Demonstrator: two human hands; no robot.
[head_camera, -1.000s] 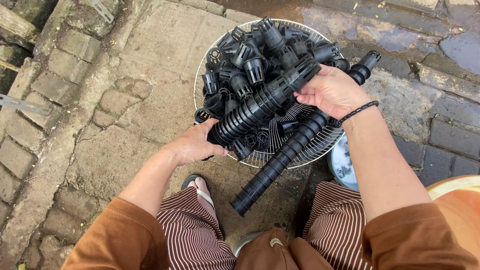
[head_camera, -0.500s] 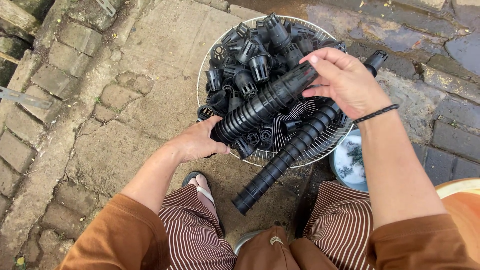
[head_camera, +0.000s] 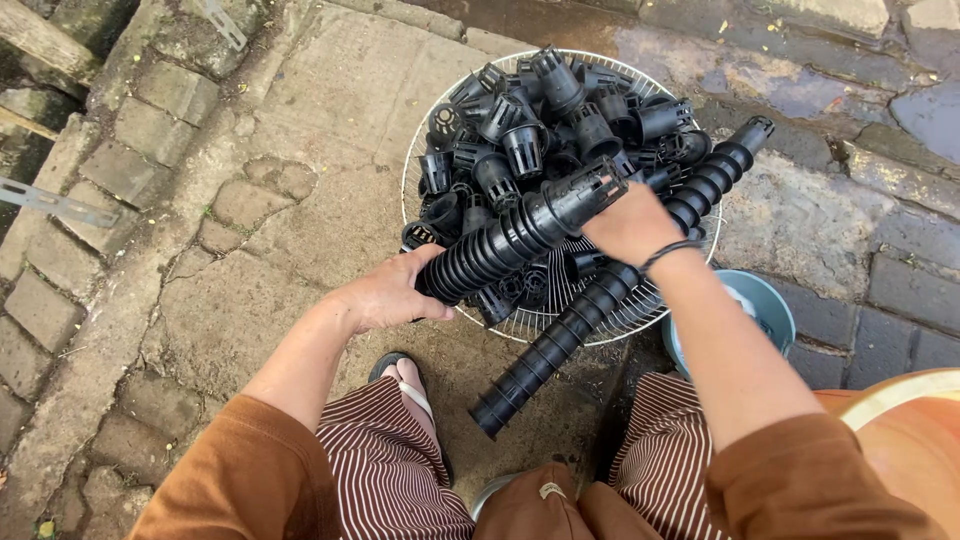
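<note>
Right hand (head_camera: 628, 222) has shifted down off the top of the short stack of black net pots (head_camera: 520, 235) to its far end; left hand (head_camera: 385, 295) unchanged at the near end.

Wire basket (head_camera: 425, 160) sits on paved ground, heaped with loose black net pots (head_camera: 540, 110). A longer stack (head_camera: 610, 285) lies across the basket rim, under the right wrist. The short stack is held level above the basket: left grip is closed around its lower end, right grip closed on its upper end. A blue bowl (head_camera: 770, 305) sits just beside the basket.
</note>
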